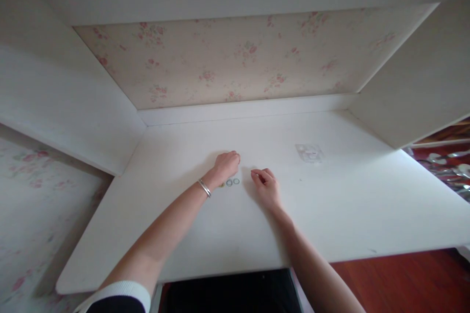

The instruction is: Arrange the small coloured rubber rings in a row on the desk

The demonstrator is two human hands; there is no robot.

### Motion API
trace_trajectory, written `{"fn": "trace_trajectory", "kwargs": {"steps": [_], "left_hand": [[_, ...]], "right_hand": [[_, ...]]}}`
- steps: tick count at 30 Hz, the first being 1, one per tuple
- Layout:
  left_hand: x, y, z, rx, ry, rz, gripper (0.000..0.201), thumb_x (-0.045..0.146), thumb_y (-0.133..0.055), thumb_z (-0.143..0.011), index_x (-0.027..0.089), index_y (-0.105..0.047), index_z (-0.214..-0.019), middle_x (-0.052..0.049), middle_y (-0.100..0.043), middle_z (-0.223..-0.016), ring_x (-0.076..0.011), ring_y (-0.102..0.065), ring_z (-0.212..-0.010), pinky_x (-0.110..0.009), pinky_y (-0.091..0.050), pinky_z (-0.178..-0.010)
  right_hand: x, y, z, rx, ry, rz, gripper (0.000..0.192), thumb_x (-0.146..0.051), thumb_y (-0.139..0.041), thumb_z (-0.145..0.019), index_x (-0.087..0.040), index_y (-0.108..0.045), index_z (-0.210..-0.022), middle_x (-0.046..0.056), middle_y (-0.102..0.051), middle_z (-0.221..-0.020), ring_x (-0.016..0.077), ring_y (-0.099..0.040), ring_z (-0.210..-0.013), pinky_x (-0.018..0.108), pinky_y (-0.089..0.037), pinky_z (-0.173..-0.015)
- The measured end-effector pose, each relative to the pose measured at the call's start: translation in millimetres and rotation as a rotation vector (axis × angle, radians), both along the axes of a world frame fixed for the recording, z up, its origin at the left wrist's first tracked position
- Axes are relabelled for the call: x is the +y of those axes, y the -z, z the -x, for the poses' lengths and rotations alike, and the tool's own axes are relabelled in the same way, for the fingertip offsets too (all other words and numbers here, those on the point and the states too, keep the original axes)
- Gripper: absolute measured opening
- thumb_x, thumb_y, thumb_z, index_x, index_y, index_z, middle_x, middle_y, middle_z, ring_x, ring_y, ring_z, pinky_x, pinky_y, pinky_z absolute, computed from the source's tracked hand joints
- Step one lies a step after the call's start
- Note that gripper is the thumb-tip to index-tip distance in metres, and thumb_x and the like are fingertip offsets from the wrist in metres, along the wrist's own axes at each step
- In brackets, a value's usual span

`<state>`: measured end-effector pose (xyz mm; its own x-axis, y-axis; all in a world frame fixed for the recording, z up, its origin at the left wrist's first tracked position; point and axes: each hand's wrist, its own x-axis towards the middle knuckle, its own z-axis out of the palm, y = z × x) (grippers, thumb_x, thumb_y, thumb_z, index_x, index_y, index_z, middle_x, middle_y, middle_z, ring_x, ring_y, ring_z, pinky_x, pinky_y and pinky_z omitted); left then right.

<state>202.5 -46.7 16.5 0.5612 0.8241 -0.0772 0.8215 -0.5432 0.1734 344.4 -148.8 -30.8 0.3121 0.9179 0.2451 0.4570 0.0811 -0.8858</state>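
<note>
Left hand (226,164) curled into a loose fist on the desk (348,205), knuckles down, holding nothing visible. Rings (230,182) lie in a short row just below it, beside the wrist, between both hands. Right hand (267,187) fingertips pinched together; can't tell if they hold anything. Clear packet (309,152) sits well apart, right.

Around the small rings (232,182) we find the white desk (367,205) bare to the front and right, with only a clear packet (309,153) well off to their right and the side panels (73,107) and floral back wall (227,63) hemming the far edge.
</note>
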Motion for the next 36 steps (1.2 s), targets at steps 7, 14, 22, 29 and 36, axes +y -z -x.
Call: {"fn": "trace_trajectory", "kwargs": {"steps": [7, 14, 22, 29, 36], "left_hand": [[-16, -12.0, 13, -0.034, 0.079, 0.048, 0.018, 0.017, -0.048, -0.085, 0.019, -0.066, -0.088, -0.008, -0.065, -0.094, -0.0175, -0.063, -0.083, -0.026, -0.044, -0.071], [-43, -24.2, 29, -0.089, 0.121, 0.084, 0.020, 0.022, -0.044, -0.089, 0.021, -0.064, -0.086, -0.005, -0.062, -0.090, -0.0173, -0.062, -0.079, -0.027, -0.044, -0.069], [-56, -21.1, 34, -0.029, 0.187, 0.044, 0.024, 0.010, -0.043, -0.085, 0.021, -0.063, -0.094, -0.006, -0.063, -0.096, -0.0191, -0.063, -0.083, -0.028, -0.044, -0.069], [-60, -11.5, 33, -0.043, 0.171, 0.065, 0.023, 0.012, -0.043, -0.086, 0.019, -0.064, -0.088, -0.008, -0.064, -0.090, -0.0197, -0.062, -0.080, -0.029, -0.044, -0.069], [-61, -19.0, 46, -0.343, 0.012, 0.069, 0.023, 0.029, -0.044, -0.090, 0.023, -0.066, -0.088, -0.004, -0.066, -0.091, -0.0163, -0.061, -0.085, -0.026, -0.044, -0.076]], "right_hand": [[0, 1.3, -1, -0.018, -0.023, -0.006, 0.030, -0.041, -0.047, -0.086, -0.020, -0.069, -0.087, 0.002, -0.054, -0.074, 0.0123, -0.049, -0.061, 0.025, -0.040, -0.059], [1, 2.5, 0, -0.019, -0.041, -0.010, 0.028, -0.039, -0.049, -0.086, -0.020, -0.069, -0.087, 0.001, -0.053, -0.073, 0.0117, -0.049, -0.061, 0.024, -0.039, -0.057], [-1, -0.2, 0, -0.038, -0.037, -0.004, 0.028, -0.039, -0.048, -0.086, -0.021, -0.069, -0.086, 0.001, -0.054, -0.073, 0.0117, -0.049, -0.060, 0.024, -0.040, -0.057], [-1, -0.1, 1, -0.040, -0.025, -0.008, 0.030, -0.042, -0.048, -0.085, -0.021, -0.069, -0.086, 0.002, -0.055, -0.072, 0.0123, -0.050, -0.061, 0.025, -0.040, -0.057], [-3, 0.1, 0, -0.052, -0.035, 0.008, 0.030, -0.042, -0.047, -0.085, -0.021, -0.069, -0.087, 0.002, -0.055, -0.073, 0.0123, -0.050, -0.061, 0.025, -0.041, -0.058]]}}
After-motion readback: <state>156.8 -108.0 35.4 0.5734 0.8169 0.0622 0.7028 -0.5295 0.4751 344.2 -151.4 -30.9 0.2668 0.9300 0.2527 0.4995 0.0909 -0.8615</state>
